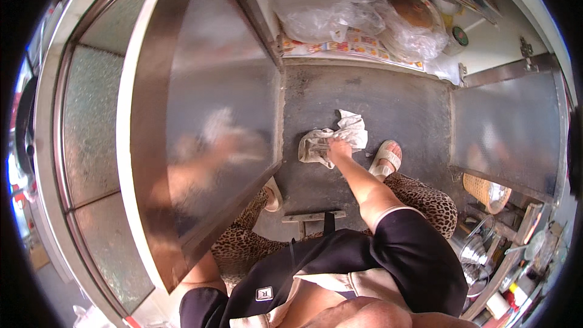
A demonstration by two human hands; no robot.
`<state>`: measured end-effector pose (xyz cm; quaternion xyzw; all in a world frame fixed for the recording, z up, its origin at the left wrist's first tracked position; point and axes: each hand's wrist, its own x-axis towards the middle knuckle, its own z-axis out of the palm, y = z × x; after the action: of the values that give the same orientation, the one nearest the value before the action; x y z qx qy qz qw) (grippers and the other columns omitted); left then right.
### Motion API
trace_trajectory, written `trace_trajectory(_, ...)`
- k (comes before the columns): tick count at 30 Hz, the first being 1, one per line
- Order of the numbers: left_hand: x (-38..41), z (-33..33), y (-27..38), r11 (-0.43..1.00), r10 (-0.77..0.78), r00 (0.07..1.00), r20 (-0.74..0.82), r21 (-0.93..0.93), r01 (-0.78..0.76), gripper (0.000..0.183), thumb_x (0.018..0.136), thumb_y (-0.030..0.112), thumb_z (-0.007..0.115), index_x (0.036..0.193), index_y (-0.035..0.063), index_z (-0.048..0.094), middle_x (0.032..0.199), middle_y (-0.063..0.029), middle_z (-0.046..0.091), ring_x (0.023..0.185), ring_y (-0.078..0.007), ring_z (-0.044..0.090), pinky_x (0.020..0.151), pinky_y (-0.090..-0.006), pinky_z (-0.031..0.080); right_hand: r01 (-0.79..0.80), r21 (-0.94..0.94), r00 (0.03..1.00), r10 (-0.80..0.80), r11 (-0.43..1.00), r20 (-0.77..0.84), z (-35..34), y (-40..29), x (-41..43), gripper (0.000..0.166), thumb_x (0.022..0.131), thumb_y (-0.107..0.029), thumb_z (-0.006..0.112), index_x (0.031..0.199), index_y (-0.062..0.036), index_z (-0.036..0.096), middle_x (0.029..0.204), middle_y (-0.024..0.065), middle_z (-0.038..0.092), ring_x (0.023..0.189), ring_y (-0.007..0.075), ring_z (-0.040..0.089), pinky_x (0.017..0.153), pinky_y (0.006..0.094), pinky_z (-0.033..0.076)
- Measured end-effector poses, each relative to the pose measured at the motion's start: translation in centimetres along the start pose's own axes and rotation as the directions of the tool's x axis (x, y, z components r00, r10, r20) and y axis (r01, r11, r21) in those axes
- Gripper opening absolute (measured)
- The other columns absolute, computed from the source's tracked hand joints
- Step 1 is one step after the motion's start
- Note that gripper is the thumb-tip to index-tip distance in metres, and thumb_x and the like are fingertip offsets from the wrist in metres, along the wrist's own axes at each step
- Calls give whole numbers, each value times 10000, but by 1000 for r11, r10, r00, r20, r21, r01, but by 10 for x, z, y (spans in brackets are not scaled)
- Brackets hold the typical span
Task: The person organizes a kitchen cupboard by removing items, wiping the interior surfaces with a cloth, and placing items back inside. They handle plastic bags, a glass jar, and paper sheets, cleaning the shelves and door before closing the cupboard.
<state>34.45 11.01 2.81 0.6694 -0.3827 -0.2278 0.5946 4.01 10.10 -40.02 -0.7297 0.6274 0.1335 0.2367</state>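
My right hand (340,148) grips a crumpled, stained white cloth (354,127) over the grey floor (314,95) between two opened doors. Part of the cloth spreads to the left of my fingers, and a bunched part lies beyond them. To the left stands a smooth metal-faced cabinet door (218,86), swung open, with a blurred reflection of an arm and the cloth. My left upper arm goes behind this door's lower edge, so my left hand is out of view. The right cabinet door (505,132) also stands open.
On the cabinet's lined shelf (355,48) rest white plastic bags (323,4), a plastic-wrapped container (414,13) and a lidded jar (457,38). My sandalled foot (387,157) is right of the cloth. A wicker basket (476,189) and metal bowls (476,255) stand at lower right.
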Motion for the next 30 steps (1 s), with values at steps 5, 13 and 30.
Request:
trace_trajectory(5,7,9,10,995,-10,1000,22,-102,13,475,1053,392,409,1222,-27,552,1003,-60,614,888,-133,569,802,-289,477,-45,682,944,255,730,-211,-39,27,12,291,800,-297,627,894,-32,701,915,183,707,867,314,681,775,412,536)
trace_trajectory(13,8,-12,12,703,-111,976,187,-679,210,506,1044,431,421,1205,-25,568,895,-46,598,814,-130,540,775,-289,480,425,745,905,230,-514,-357,-280,-30,-96,370,1015,-307,396,1221,-68,589,1221,71,641,1142,219,605,987,395,479)
trace_trajectory(30,-60,-19,38,736,386,922,-17,-597,-319,374,981,338,558,1129,-4,581,1218,-137,549,1112,-215,522,952,-356,433,854,-25,142,-280,520,-949,-483,-252,-143,244,844,-222,688,1057,-104,710,1005,181,633,964,335,628,840,381,501)
